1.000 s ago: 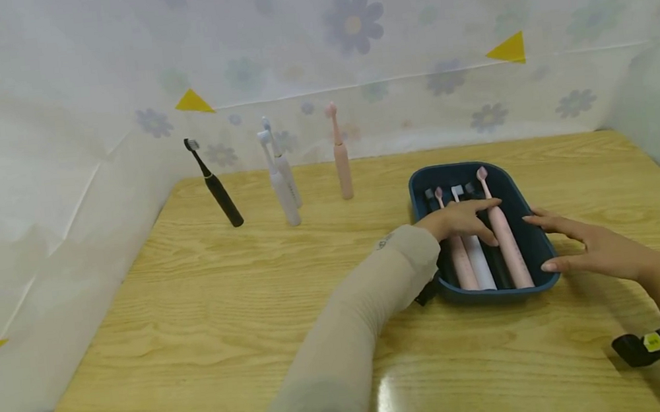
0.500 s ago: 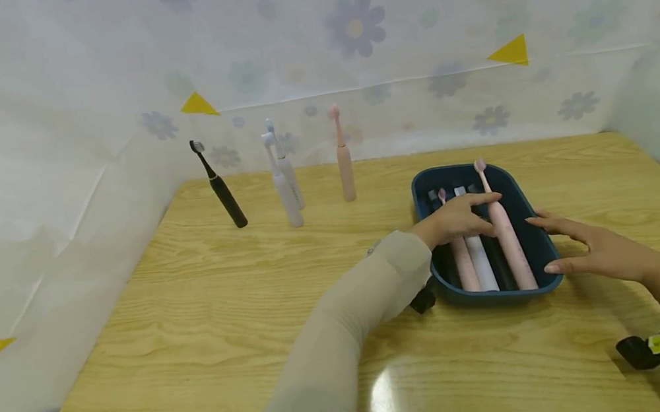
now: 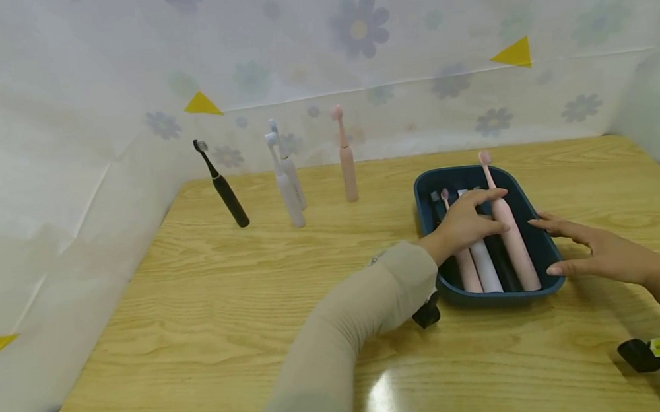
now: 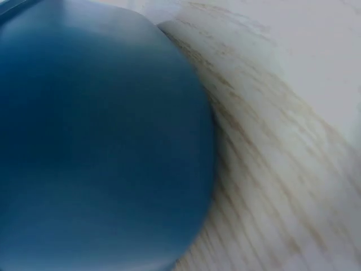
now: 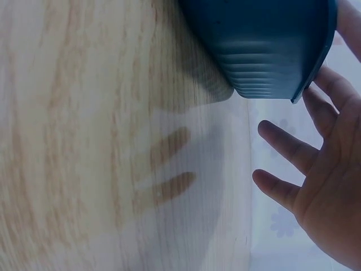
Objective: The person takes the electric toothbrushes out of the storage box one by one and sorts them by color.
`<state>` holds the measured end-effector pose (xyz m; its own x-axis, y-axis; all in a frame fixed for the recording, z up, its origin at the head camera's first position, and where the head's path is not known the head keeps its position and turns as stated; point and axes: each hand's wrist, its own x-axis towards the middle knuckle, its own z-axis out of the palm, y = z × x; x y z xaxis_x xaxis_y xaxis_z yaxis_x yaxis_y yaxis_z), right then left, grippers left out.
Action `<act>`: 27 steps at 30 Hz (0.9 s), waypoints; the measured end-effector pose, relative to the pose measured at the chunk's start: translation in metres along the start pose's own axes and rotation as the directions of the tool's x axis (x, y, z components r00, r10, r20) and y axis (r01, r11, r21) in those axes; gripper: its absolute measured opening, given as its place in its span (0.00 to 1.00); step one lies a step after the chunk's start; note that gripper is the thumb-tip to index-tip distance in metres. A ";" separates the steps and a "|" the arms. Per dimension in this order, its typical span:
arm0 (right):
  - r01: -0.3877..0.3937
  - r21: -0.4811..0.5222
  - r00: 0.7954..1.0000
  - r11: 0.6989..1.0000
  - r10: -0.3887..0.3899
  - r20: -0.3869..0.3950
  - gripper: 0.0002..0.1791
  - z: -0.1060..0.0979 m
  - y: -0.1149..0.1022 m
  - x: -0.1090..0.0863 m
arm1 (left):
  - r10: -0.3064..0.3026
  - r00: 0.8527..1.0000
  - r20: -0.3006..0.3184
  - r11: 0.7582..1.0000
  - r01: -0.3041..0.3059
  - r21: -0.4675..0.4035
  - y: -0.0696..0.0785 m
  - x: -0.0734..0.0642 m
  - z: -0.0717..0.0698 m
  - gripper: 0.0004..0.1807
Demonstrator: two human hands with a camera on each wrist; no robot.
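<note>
A dark blue bin [image 3: 541, 265] stands on the wooden table, with electric toothbrushes lying in it. My left hand [image 3: 465, 223] reaches over its left side and pinches a pink electric toothbrush [image 3: 519, 247] between fingers and thumb. That brush's head sticks up past the bin's far rim. Under the hand lie a second pink toothbrush [image 3: 469, 275], a white toothbrush [image 3: 485, 267] and black toothbrushes [image 3: 502, 262], partly hidden. My right hand [image 3: 603, 249] has spread fingers and touches the bin's right rim. The bin's outer wall [image 4: 113, 141] fills much of the left wrist view.
To the left of the bin stand a pink toothbrush [image 3: 349, 174], two white toothbrushes [image 3: 290, 200] close together and a black toothbrush [image 3: 231, 202]. A flowered white sheet [image 3: 303, 49] with yellow triangles hangs behind the table [image 3: 228, 322].
The head of the pink toothbrush in my left hand has risen above the bin's far rim. My right hand keeps its place at the bin's side. The head view shifts slightly.
</note>
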<state>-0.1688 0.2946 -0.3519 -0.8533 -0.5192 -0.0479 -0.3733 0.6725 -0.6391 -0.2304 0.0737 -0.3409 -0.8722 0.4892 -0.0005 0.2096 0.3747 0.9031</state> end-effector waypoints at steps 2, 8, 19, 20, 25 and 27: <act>-0.004 -0.001 1.000 1.000 0.004 0.000 0.40 0.000 0.000 0.000 | -0.008 1.000 -0.011 0.999 0.008 -0.052 0.000 -0.001 0.001 0.28; -0.009 0.007 1.000 1.000 0.009 0.002 0.40 -0.001 -0.001 -0.001 | -0.009 1.000 -0.028 0.983 0.004 -0.182 -0.004 0.001 0.000 0.29; 0.015 0.037 1.000 0.999 -0.015 -0.003 0.40 -0.001 0.002 0.000 | 0.024 0.996 -0.082 0.907 -0.057 -0.417 0.008 -0.012 -0.015 0.27; 0.013 0.039 1.000 0.999 -0.013 -0.001 0.40 -0.002 0.003 0.000 | 0.024 0.995 -0.095 0.885 -0.066 -0.460 0.010 -0.015 -0.017 0.27; 0.005 0.046 1.000 0.999 -0.005 0.000 0.40 -0.002 0.004 0.000 | 0.048 0.988 -0.149 0.763 -0.132 -0.633 0.008 -0.015 -0.022 0.26; 0.005 0.052 1.000 0.999 -0.005 0.001 0.40 -0.001 0.005 0.000 | 0.048 0.984 -0.173 0.722 -0.153 -0.674 0.004 -0.012 -0.022 0.26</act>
<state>-0.1710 0.2985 -0.3539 -0.8511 -0.5230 -0.0458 -0.3577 0.6415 -0.6786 -0.2287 0.0524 -0.3277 -0.9245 0.3628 0.1167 -0.0127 -0.3353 0.9420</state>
